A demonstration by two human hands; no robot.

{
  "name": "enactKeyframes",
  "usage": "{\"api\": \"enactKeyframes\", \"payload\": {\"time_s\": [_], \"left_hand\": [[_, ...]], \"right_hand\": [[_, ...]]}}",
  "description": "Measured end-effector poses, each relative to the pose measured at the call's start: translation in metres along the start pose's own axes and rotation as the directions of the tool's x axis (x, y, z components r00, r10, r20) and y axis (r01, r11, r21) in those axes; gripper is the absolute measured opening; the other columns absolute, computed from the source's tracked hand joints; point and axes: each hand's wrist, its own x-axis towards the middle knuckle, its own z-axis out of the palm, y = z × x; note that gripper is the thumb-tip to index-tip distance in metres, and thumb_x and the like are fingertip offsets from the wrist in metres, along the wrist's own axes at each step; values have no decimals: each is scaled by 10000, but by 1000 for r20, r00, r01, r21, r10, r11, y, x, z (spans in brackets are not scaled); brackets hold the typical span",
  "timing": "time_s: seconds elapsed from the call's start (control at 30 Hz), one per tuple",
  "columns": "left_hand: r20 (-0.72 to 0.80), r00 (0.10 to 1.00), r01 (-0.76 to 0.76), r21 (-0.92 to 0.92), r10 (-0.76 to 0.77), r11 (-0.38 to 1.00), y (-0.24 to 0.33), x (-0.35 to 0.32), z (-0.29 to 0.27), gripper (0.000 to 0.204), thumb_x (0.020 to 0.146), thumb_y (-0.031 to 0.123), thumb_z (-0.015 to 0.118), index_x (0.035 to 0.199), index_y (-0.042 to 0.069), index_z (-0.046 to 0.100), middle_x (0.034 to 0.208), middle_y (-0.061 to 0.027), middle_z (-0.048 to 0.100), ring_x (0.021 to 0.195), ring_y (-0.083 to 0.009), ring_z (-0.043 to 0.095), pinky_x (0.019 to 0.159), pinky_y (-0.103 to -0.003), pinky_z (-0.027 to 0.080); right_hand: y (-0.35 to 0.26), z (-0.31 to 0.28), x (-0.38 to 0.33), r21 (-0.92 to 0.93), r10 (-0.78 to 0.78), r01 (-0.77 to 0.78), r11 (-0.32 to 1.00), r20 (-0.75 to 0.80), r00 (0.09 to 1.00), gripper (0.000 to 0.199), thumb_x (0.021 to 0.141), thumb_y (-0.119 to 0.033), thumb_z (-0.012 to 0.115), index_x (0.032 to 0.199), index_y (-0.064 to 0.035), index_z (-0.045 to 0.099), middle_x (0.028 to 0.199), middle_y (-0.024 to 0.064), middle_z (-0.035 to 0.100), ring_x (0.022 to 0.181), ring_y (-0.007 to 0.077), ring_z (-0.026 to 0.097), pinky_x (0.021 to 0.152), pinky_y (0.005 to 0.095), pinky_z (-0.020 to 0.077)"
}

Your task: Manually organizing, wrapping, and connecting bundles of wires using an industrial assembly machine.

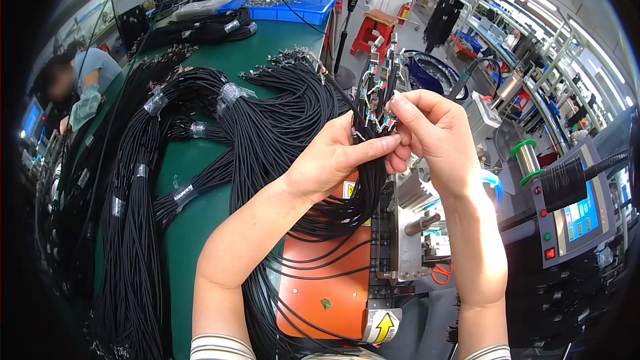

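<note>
A bunch of black cables [363, 190] hangs from my left hand [340, 153], whose fingers are wrapped round it just below the cable ends. Those ends [377, 83] stick up above the hand, with small metal connectors and short coloured wires showing. My right hand [430, 130] meets the bunch from the right, thumb and forefinger pinched at one of the connector ends. Its other fingers curl close to my left thumb. Beneath both hands lies an orange plate [327, 287] beside a metal machine fixture [410, 227], with several loose cables crossing the plate.
Tied bundles of black cable [137, 200] cover much of the green table [183, 280] on the left. A blue tray [287, 5] of small parts sits at the back. To the right stand a control panel [577, 210], a solder spool [528, 160] and red-handled scissors [441, 273]. A co-worker [93, 70] is at far left.
</note>
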Motion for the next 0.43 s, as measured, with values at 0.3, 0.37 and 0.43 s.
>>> {"api": "enactKeyframes", "payload": {"time_s": [0.3, 0.37, 0.43], "left_hand": [[17, 1000, 0, -39, 1, 999, -4, 0, -4, 163, 944, 115, 617, 1061, 1, 608, 914, -60, 669, 814, -131, 662, 750, -264, 547], [12, 1000, -7, -29, 7, 1000, -5, 0, -4, 169, 947, 119, 612, 1067, 1, 606, 914, -62, 670, 814, -134, 662, 758, -267, 548], [9, 1000, -3, -28, 4, 1000, -7, -1, -4, 171, 949, 121, 610, 1070, 1, 606, 915, -63, 670, 815, -136, 662, 762, -268, 549]], "right_hand": [[3, 1, 2, 30, 36, -36, 999, 8, 999, 268, 963, -216, 607, 944, 51, 614, 554, 24, 521, 418, 99, 504, 405, 247, 416], [7, 2, 2, 11, 7, -7, 1000, -18, 1000, 257, 962, -217, 609, 956, 40, 618, 555, 26, 529, 420, 102, 510, 409, 245, 420], [14, 3, 2, -33, -52, 50, 998, -66, 996, 238, 958, -218, 613, 981, 19, 627, 558, 30, 545, 425, 108, 524, 418, 240, 427]]}}
